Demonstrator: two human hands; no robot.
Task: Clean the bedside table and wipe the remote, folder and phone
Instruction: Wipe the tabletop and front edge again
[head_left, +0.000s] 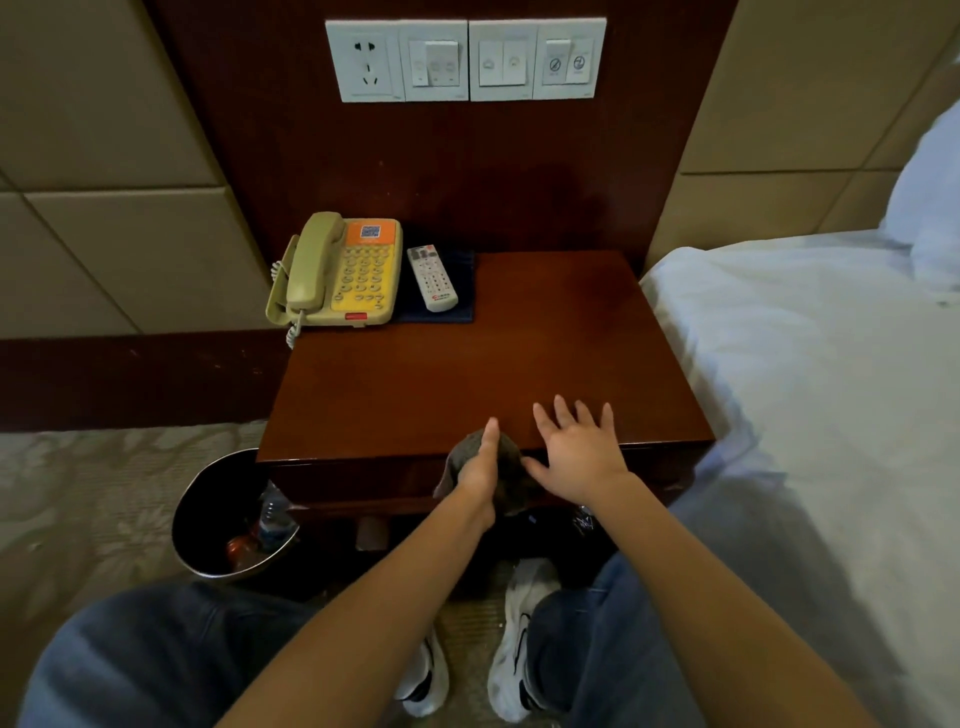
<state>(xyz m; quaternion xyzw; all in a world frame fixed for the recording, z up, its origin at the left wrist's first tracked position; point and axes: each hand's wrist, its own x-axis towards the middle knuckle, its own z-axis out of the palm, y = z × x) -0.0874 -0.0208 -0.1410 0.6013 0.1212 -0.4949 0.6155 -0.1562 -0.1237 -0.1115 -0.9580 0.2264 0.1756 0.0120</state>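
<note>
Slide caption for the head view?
Left hand presses a grey cloth at the bedside table's front edge; right hand spread open alongside.

Left hand (480, 467) edge-on, right hand (576, 452) splayed

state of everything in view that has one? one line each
phone: handset on cradle.
folder: closed, flat on the table.
remote: face up on the folder.
cloth: bunched at the table's front edge.
left hand: on the cloth, grip hidden.
right hand: open, fingers spread.
socket: nothing plugged in.
bin: rubbish inside.
</note>
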